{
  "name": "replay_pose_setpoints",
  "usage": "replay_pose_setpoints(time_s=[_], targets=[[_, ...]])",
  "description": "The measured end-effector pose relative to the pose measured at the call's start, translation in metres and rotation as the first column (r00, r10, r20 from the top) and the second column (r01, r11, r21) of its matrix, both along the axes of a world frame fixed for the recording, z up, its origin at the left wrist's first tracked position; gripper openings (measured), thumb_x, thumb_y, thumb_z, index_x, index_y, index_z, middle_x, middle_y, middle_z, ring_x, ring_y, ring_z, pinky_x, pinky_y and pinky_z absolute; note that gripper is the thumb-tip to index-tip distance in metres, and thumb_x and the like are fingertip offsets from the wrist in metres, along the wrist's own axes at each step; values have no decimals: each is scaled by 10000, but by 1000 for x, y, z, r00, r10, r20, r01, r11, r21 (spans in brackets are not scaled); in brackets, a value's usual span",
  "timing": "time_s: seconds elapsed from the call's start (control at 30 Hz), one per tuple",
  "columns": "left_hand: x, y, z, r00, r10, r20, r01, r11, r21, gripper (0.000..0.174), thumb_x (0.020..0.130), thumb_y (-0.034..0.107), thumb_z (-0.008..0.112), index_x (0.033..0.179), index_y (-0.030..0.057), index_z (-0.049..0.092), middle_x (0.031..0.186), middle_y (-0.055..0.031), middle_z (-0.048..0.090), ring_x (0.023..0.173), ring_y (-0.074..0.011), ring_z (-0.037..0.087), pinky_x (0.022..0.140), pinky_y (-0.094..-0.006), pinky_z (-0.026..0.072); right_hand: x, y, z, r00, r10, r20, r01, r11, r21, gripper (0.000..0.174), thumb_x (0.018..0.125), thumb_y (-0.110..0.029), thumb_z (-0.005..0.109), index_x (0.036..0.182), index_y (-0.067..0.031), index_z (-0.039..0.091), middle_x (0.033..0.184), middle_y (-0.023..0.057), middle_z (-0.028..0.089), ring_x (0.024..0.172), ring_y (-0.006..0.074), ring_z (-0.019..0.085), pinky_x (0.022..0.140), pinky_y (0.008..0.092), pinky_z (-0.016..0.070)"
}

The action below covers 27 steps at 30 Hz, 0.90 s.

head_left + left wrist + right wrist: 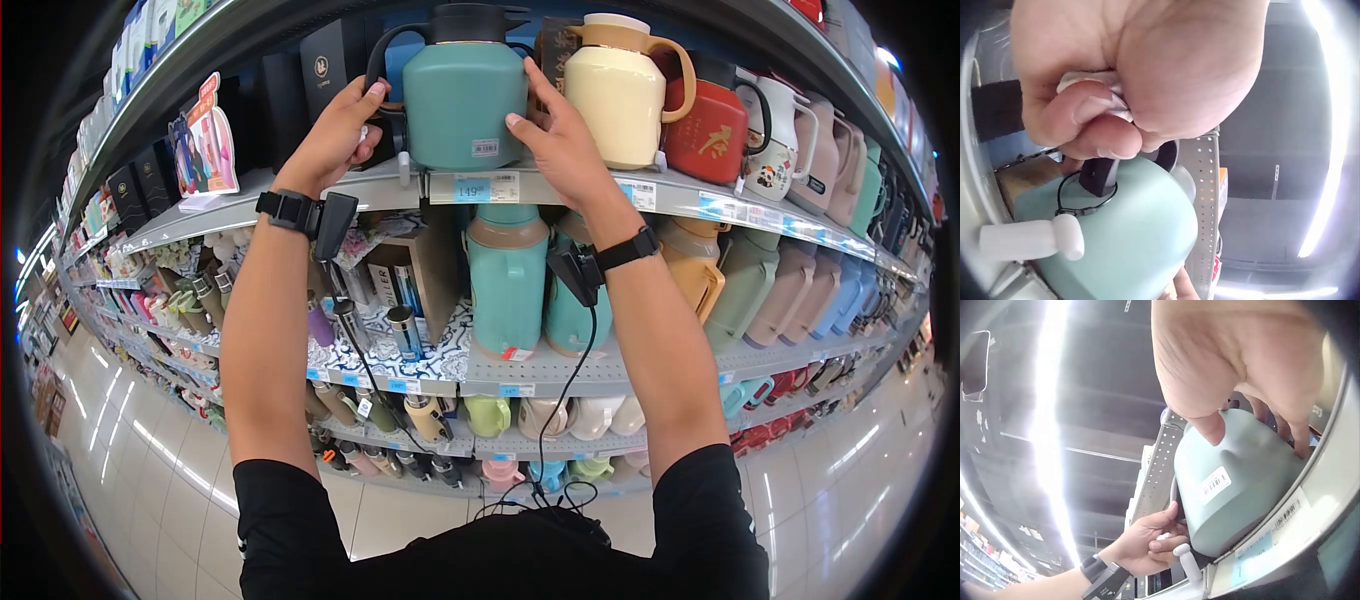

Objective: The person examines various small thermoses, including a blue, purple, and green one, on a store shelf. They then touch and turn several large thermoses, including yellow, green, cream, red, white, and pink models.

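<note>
A green jug point(465, 105) with a black lid and black handle stands at the front of the upper shelf, a barcode sticker low on its side. My left hand point(335, 135) grips the black handle; in the left wrist view the curled fingers of that hand point(1141, 69) also hold something small and whitish. Against the jug's right side my right hand point(570, 150) lies with thumb and fingers spread round the body. The right wrist view has this hand point(1241, 362) over the jug point(1235, 481), thumb pressed near the sticker.
To the right stand a cream jug point(615, 95), a red jug point(705, 130) and several others. Dark boxes point(325, 65) and a cardboard display point(208, 145) are at the left. A white peg point(1032, 239) juts out by the shelf edge point(560, 190). Lower shelves hold large turquoise flasks point(508, 290).
</note>
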<state>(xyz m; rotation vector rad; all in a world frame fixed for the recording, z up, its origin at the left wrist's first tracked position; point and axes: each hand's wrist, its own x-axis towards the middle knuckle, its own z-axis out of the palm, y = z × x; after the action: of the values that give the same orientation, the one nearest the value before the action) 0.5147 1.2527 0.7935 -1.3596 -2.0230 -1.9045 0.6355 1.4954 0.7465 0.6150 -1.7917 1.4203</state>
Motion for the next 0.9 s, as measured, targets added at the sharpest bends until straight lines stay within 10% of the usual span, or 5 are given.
replay_pose_setpoints(time_s=[0.3, 0.57, 0.73, 0.9], targets=[[-11, 1, -5, 993, -31, 111, 31, 1000, -1, 419, 1057, 404, 478, 1322, 80, 492, 871, -7, 573, 532, -26, 336, 446, -192, 287, -9, -2, -2, 969, -245, 0, 244, 963, 117, 763, 943, -91, 641, 1574, -47, 213, 1527, 215, 385, 1353, 306, 440, 1088, 388, 397], [20, -1, -16, 889, 371, -268, -437, 863, -254, 520, 931, 452, 680, 1103, -37, 657, 973, -133, 709, 601, -26, 453, 519, -206, 372, -4, -1, 6, 981, -134, 140, 123, 989, 87, 713, 942, -255, 685, 1480, 42, 323, 1438, 219, 482, 1284, 279, 504, 1045, 368, 434], [3, 7, -41, 908, 187, -374, -278, 938, -207, 524, 846, 335, 800, 1152, -74, 684, 940, -95, 726, 827, -119, 621, 789, -263, 492, 0, -1, 9, 971, -120, 205, 104, 991, 86, 638, 943, -281, 691, 1412, 57, 420, 1356, 216, 558, 1235, 267, 549, 1058, 360, 438], [-10, 20, -45, 799, 243, -551, -390, 905, -167, 497, 798, 359, 817, 1047, -57, 712, 857, -132, 714, 757, -177, 647, 737, -311, 508, -11, 7, 6, 971, -164, 173, 135, 976, 168, 711, 955, -313, 682, 1471, 58, 363, 1395, 199, 530, 1225, 251, 540, 1015, 355, 453]])
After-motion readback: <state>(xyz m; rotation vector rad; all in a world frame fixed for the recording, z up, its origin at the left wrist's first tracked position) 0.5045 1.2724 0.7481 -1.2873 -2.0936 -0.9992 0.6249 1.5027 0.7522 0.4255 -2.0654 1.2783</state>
